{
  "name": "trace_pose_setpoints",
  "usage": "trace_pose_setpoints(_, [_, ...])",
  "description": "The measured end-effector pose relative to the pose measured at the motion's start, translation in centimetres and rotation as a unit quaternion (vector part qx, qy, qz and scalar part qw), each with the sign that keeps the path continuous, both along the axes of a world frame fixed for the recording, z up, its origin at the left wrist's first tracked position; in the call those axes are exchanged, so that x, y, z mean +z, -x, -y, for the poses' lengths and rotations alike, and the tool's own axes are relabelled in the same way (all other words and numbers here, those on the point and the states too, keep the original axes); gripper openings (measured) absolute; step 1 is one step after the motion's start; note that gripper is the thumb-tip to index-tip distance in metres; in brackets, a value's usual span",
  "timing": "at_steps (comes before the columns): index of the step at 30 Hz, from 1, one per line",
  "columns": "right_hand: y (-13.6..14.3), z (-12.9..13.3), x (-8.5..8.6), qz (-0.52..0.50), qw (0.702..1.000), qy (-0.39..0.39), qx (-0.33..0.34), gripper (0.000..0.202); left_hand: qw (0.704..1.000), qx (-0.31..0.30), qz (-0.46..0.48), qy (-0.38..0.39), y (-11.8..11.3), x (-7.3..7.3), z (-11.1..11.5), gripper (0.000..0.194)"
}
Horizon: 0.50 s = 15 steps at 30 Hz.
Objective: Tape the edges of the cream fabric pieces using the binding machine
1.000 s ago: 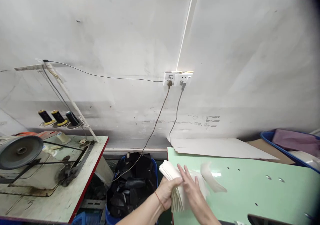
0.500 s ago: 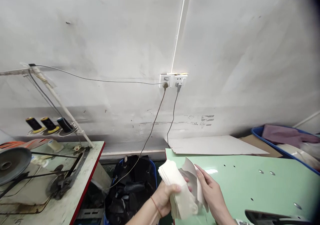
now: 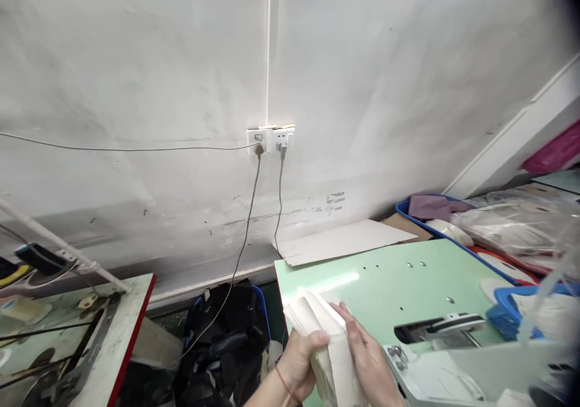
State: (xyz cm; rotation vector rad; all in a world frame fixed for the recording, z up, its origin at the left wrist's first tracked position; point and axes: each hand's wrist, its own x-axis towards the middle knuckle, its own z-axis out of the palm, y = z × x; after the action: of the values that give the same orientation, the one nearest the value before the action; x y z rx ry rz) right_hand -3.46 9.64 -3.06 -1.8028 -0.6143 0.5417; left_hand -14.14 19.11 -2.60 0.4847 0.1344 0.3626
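A stack of thin cream-white cut pieces [image 3: 312,319], curved and slightly fanned at the top, is held in front of me at the near left edge of the green table. My left hand [image 3: 301,355] grips it from the left, thumb across its front. On the other side, my right hand [image 3: 367,352] presses along the stack's right edge with its fingers together, so the pieces are squeezed between both hands. Whether they are fabric, paper or lining I cannot tell. The stack hides part of the left fingers and the right thumb.
A green tabletop [image 3: 385,274] carries a sewing machine [image 3: 453,358] at right and a white board [image 3: 344,241] by the wall. A blue basket [image 3: 502,310] stands beyond. Below left, a bin holds black scraps [image 3: 222,334]. Another machine table [image 3: 136,298] is at left. Cords hang from a socket [image 3: 270,141].
My view has turned to the right. The right hand, which held a bent-away piece apart from the stack, has brought it against the other pieces. The left hand keeps its grip.
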Motion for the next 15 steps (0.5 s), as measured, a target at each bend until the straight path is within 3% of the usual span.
trace_pose_setpoints(3, [0.3, 1.8, 0.3, -0.003, 0.999, -0.045, -0.028, 0.063, 1.0, -0.006, -0.01, -0.013, -0.3, 0.1, 1.4, 0.067])
trace_pose_setpoints(7, [0.8, 4.9, 1.2, 0.069, 0.995, -0.071, -0.028, 0.049, 0.998, -0.027, -0.022, -0.051, 0.0, 0.3, 4.6, 0.072])
trace_pose_setpoints(12, [1.9, 10.3, 2.0, 0.198, 0.976, -0.084, 0.027, 0.04, 0.996, -0.058, -0.037, -0.057, 1.7, 1.1, 10.0, 0.077])
trace_pose_setpoints(15, [3.0, 14.6, 1.8, 0.191, 0.978, -0.086, -0.009, 0.048, 0.994, -0.052, -0.052, -0.08, 3.0, 2.0, 13.9, 0.073])
